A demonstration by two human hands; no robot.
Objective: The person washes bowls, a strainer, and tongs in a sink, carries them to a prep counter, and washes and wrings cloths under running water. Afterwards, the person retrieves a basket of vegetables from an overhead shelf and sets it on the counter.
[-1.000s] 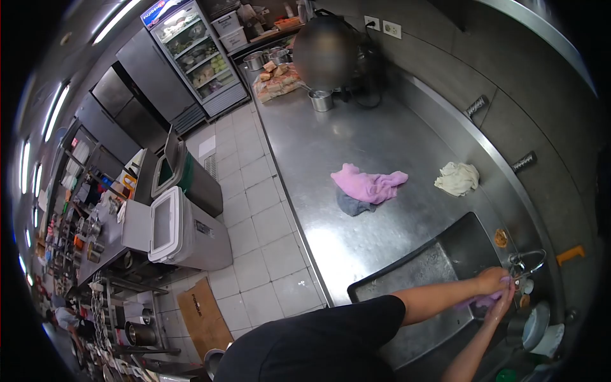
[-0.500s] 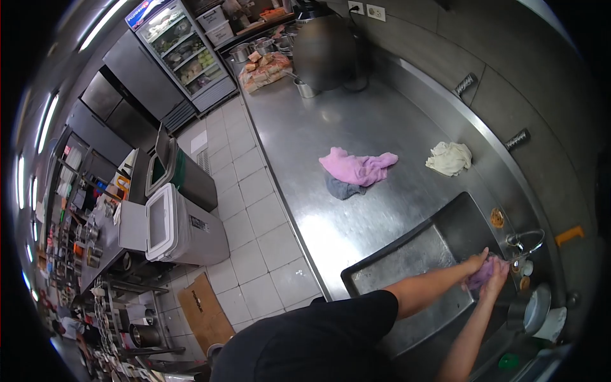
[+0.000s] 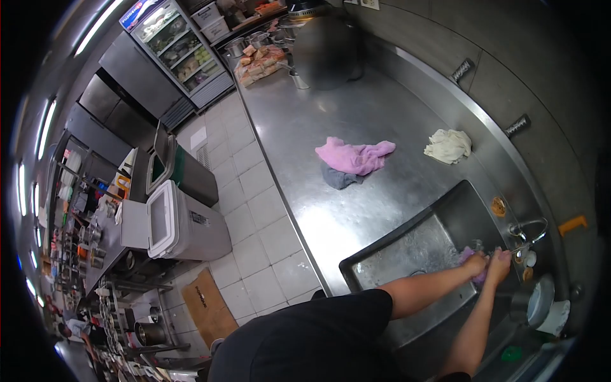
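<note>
Over the steel sink (image 3: pixel 382 254), my left hand (image 3: pixel 475 264) is wrapped round a wet purple cloth (image 3: pixel 469 256). Beside it my right hand (image 3: pixel 499 266) is closed on the same cloth, close to the faucet (image 3: pixel 533 233). Part of the cloth shows between and below the hands; the rest is hidden by my fingers. Water splashes around the hands and lies in the sink. On the counter, a pink cloth (image 3: pixel 356 156) rests partly over a grey cloth (image 3: pixel 342 177), and a crumpled white cloth (image 3: pixel 447 146) lies near the wall.
Right of the sink stand a metal pot (image 3: pixel 540 299) and small round items. A scrubber (image 3: pixel 498 206) sits behind the sink. Bread bags (image 3: pixel 259 65) and a small pot (image 3: pixel 298 80) are at the counter's far end. Bins (image 3: pixel 191 223) stand left, across the aisle. A person (image 3: pixel 79 328) is far left.
The hands have moved lower and apart slightly, with the purple cloth now more bunched between them. Water splashes more visibly. The view has shifted a little.
</note>
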